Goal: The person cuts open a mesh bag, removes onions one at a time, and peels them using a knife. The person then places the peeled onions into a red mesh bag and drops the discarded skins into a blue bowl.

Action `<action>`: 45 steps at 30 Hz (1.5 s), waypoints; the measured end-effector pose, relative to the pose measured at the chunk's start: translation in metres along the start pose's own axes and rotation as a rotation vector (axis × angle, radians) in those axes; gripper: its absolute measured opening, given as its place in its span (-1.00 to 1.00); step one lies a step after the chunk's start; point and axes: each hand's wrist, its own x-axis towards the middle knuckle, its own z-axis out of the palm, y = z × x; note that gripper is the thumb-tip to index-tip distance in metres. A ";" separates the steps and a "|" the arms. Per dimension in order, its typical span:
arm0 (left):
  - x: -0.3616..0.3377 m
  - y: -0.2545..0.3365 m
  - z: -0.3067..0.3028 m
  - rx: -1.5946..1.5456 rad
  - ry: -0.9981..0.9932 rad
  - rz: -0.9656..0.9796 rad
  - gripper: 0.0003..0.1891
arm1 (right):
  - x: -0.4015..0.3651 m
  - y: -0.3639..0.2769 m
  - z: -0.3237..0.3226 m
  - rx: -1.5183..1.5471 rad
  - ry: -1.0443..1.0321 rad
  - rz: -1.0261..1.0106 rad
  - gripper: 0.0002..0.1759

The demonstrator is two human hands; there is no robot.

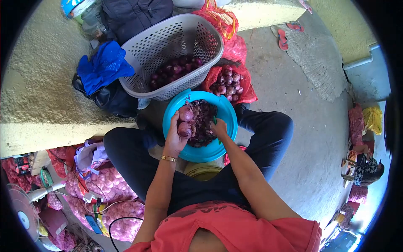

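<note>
My left hand [174, 137] is closed around red onions, two of which [186, 113] show side by side above its fingers. In my right hand [219, 129] is a knife with a green handle [215, 119]; its blade is hard to make out. Both hands are over a light-blue basin [201, 156] between my legs. Dark purple onion skins [203, 115] cover the bottom of the basin.
Beyond the basin, a grey perforated basket [147, 50] holds peeled purple onions [176, 71]. Beside it, an open red mesh bag [248, 89] contains unpeeled onions. Full onion sacks [113, 185] and a fan [25, 214] are at left. Another person [367, 170] sits far right.
</note>
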 end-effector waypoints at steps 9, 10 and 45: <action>0.026 -0.019 -0.028 0.103 0.086 0.057 -0.66 | 0.016 -0.068 -0.053 0.398 -0.228 0.173 -0.56; 0.026 -0.020 -0.024 0.101 0.085 0.057 -0.66 | 0.011 -0.096 -0.074 0.556 -0.304 0.277 -0.54; 0.009 0.026 0.022 0.418 -0.013 -0.033 -0.60 | -0.010 -0.191 -0.155 0.644 -0.523 -0.107 -0.52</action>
